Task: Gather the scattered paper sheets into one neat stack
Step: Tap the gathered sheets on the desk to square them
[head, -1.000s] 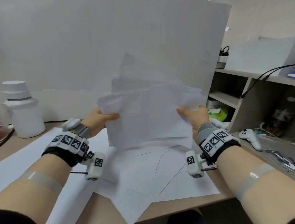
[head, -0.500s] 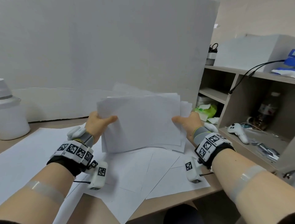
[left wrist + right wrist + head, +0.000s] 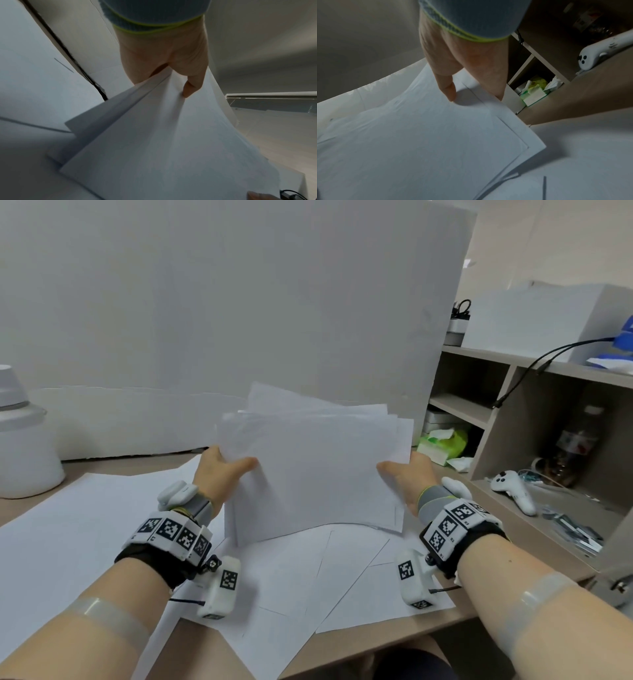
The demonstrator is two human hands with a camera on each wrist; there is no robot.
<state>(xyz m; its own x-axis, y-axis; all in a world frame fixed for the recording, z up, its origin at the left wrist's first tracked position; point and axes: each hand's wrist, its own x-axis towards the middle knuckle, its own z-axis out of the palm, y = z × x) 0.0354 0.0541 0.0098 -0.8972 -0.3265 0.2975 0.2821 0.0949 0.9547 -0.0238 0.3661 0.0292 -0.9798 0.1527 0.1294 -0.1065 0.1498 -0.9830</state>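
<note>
A bundle of white paper sheets (image 3: 315,474) stands nearly upright on its lower edge over the desk, its edges uneven at the top and right. My left hand (image 3: 224,470) grips its left side, thumb on the front face (image 3: 190,89). My right hand (image 3: 407,477) grips the right side the same way, thumb on the front (image 3: 448,92). The fingers behind the bundle (image 3: 419,142) are hidden. More loose sheets (image 3: 308,573) lie fanned flat on the desk under the bundle, and a large sheet (image 3: 68,529) lies to the left.
A white board (image 3: 239,302) stands behind the desk. A white jar (image 3: 20,446) sits at the far left. On the right is a shelf unit (image 3: 496,412) with a green tissue pack (image 3: 443,445), a white controller (image 3: 513,494) and a bottle (image 3: 575,443). The desk's front edge (image 3: 376,642) is close.
Both hands have brought the bundle down from raised high to standing on the desk sheets. The sheets, splayed loosely a second ago, now sit closer together.
</note>
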